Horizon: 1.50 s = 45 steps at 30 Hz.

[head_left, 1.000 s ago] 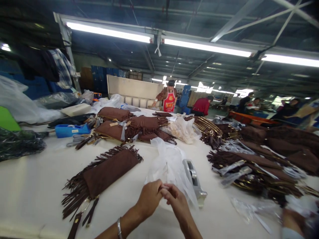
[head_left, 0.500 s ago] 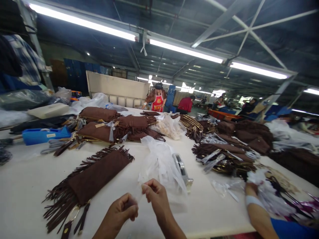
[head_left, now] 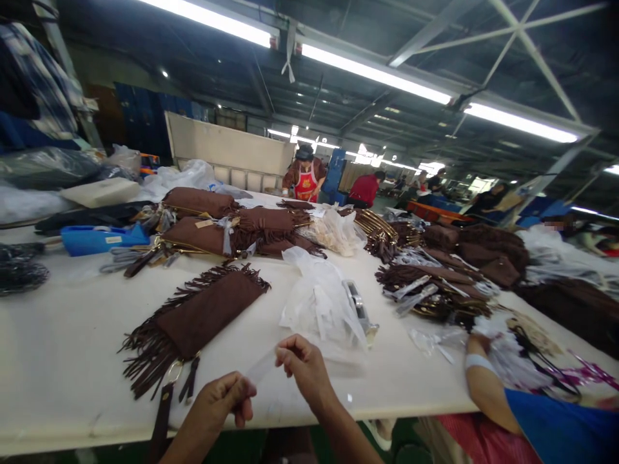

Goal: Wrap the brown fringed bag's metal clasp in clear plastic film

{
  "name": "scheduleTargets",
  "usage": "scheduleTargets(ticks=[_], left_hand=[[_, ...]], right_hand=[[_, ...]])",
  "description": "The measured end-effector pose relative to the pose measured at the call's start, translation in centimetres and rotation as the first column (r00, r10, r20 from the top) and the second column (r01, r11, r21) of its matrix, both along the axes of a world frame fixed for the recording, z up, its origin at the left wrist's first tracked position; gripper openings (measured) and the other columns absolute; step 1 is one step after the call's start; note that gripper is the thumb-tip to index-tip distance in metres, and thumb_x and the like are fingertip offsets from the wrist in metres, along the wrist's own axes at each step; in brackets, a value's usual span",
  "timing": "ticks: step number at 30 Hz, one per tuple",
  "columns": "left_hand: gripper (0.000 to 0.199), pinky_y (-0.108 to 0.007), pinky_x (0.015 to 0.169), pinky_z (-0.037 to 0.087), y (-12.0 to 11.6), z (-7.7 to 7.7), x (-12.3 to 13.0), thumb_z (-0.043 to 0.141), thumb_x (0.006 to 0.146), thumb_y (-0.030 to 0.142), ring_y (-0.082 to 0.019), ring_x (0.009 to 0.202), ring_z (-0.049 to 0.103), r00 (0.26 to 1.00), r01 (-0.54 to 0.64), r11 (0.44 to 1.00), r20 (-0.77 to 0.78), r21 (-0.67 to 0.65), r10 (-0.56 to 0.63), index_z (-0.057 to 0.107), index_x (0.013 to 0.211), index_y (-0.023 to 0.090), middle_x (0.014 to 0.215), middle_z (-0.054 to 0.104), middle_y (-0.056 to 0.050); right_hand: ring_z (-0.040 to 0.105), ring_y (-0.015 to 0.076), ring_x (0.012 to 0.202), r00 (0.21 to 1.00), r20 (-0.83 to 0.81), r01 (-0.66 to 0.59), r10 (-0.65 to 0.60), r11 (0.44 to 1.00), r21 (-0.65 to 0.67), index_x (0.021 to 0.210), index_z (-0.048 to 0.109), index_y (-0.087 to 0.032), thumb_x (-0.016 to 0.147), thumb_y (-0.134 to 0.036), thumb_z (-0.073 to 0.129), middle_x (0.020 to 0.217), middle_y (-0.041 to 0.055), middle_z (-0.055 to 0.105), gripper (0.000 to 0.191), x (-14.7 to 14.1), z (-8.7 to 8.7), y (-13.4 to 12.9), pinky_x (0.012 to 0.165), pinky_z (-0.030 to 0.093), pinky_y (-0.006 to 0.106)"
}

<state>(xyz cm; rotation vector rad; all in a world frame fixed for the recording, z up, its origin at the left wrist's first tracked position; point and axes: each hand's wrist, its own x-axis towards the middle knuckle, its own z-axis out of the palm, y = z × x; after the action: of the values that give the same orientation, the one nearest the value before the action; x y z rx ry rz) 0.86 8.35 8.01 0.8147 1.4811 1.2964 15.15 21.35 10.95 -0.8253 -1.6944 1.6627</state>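
My left hand (head_left: 225, 398) is closed in a pinch on one end of a small strip of translucent plastic (head_left: 262, 369). The other end is pinched between the thumb and fingers of my right hand (head_left: 302, 368). The strip stretches between both hands above the front of the table. Left of them lies a dark brown fringed bag (head_left: 210, 312) with a gold clasp and a wrist strap (head_left: 163, 412) hanging toward the table edge. Beyond my right hand is a heap of thin white plastic bags (head_left: 319, 306), beside a grey tape dispenser (head_left: 358, 303).
Brown fringed bags (head_left: 198, 235) and a blue tape dispenser (head_left: 104, 240) are at the back left. More brown bags (head_left: 438, 290) are piled on the right. A co-worker's arm (head_left: 488, 386) reaches in at the right. The white table's front edge (head_left: 406, 410) is near me.
My hands have moved apart, the left one down and leftward, so more of the plastic strip shows between them. The view has tilted down, bringing the table's front edge into sight.
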Motion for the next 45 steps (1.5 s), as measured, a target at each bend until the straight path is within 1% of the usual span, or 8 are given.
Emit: scheduleTargets(ticks=[7, 13, 23, 28, 33, 36, 40, 45], left_hand=[[0.03, -0.028, 0.067, 0.048, -0.8, 0.7, -0.6, 0.064, 0.079, 0.043, -0.017, 0.065, 0.061, 0.996, -0.036, 0.998, 0.086, 0.048, 0.032, 0.064, 0.08, 0.013, 0.074, 0.069, -0.007], [0.024, -0.027, 0.062, 0.049, -2.2, -0.6, -1.9, 0.07, 0.072, 0.031, -0.017, 0.061, 0.062, 0.961, -0.183, 0.983, 0.219, 0.032, 0.172, 0.058, 0.083, 0.013, 0.073, 0.069, -0.008], [0.031, -0.022, 0.051, 0.041, -6.1, -2.4, -2.9, 0.049, 0.091, 0.041, -0.013, 0.051, 0.057, 0.968, -0.212, 0.975, -0.151, -0.063, 0.201, 0.059, 0.078, 0.016, 0.064, 0.067, -0.003], [0.043, -0.024, 0.051, 0.04, -12.2, -4.4, -2.1, 0.042, 0.092, 0.054, -0.016, 0.052, 0.058, 0.978, -0.208, 0.957, -0.065, -0.202, 0.198, 0.058, 0.077, 0.016, 0.064, 0.066, -0.003], [0.036, -0.028, 0.075, 0.046, -16.6, -6.1, -2.3, 0.066, 0.081, 0.047, -0.022, 0.088, 0.064, 0.957, -0.276, 0.944, 0.042, -0.178, 0.288, 0.064, 0.099, 0.015, 0.097, 0.069, -0.008], [0.045, -0.028, 0.08, 0.046, -15.6, -6.3, -2.9, 0.076, 0.072, 0.041, -0.022, 0.092, 0.063, 0.919, -0.337, 0.932, 0.171, -0.132, 0.356, 0.062, 0.106, 0.015, 0.103, 0.068, -0.009], [0.038, -0.025, 0.059, 0.043, -12.4, -6.6, -3.4, 0.077, 0.068, 0.046, -0.016, 0.058, 0.058, 0.874, -0.376, 0.915, 0.27, -0.148, 0.403, 0.057, 0.076, 0.014, 0.066, 0.065, -0.004], [0.021, -0.025, 0.061, 0.042, -9.3, -6.4, -2.9, 0.065, 0.08, 0.037, -0.017, 0.067, 0.059, 0.912, -0.41, 0.91, -0.008, -0.058, 0.411, 0.06, 0.074, 0.017, 0.072, 0.065, -0.003]], right_hand=[[0.051, 0.011, 0.058, 0.994, 0.11, 0.011, -0.012, 1.0, 0.01, 0.079, 0.061, -0.017, 0.074, -0.04, 0.066, 0.066, -0.0015, 0.058, 0.024, -0.8, -0.7, 0.1, 0.056, 0.043, 0.024], [0.053, 0.0125, 0.063, 0.965, 0.173, -0.182, 0.196, 0.979, -0.095, 0.101, 0.066, -0.015, 0.071, -0.042, 0.072, 0.074, 0.0011, 0.061, 0.041, -2.3, -1.8, -0.2, 0.062, 0.045, 0.027], [0.047, 0.0121, 0.056, 0.9, 0.333, -0.299, 0.282, 0.954, 0.001, 0.072, 0.059, -0.017, 0.081, -0.053, 0.061, 0.057, -0.0023, 0.052, 0.037, -4.2, -3.9, -1.5, 0.057, 0.038, 0.024], [0.042, 0.0116, 0.053, 0.789, 0.487, -0.489, 0.375, 0.863, 0.128, 0.066, 0.054, -0.019, 0.087, -0.054, 0.052, 0.054, -0.0036, 0.047, 0.04, -5.8, -5.8, -5.2, 0.052, 0.028, 0.023], [0.047, 0.0119, 0.057, 0.644, 0.579, -0.69, 0.5, 0.706, 0.158, 0.066, 0.055, -0.019, 0.089, -0.044, 0.052, 0.06, -0.0027, 0.055, 0.034, -7.4, -6.9, -9.3, 0.055, 0.028, 0.024], [0.05, 0.0119, 0.059, 0.608, 0.588, -0.739, 0.534, 0.652, 0.172, 0.069, 0.058, -0.019, 0.088, -0.04, 0.053, 0.062, -0.0025, 0.058, 0.029, -8.4, -7.0, -10.3, 0.055, 0.029, 0.023], [0.051, 0.0116, 0.055, 0.593, 0.627, -0.738, 0.506, 0.652, 0.172, 0.067, 0.059, -0.019, 0.09, -0.044, 0.049, 0.059, -0.0025, 0.059, 0.035, -10.1, -6.7, -8.7, 0.053, 0.029, 0.023], [0.061, 0.0174, 0.067, 0.646, 0.757, -0.559, 0.099, 0.737, 0.38, 0.081, 0.062, -0.02, 0.093, -0.054, 0.04, 0.073, 0.0047, 0.068, 0.043, -14.3, -6.4, -5.1, 0.06, 0.035, 0.026]])
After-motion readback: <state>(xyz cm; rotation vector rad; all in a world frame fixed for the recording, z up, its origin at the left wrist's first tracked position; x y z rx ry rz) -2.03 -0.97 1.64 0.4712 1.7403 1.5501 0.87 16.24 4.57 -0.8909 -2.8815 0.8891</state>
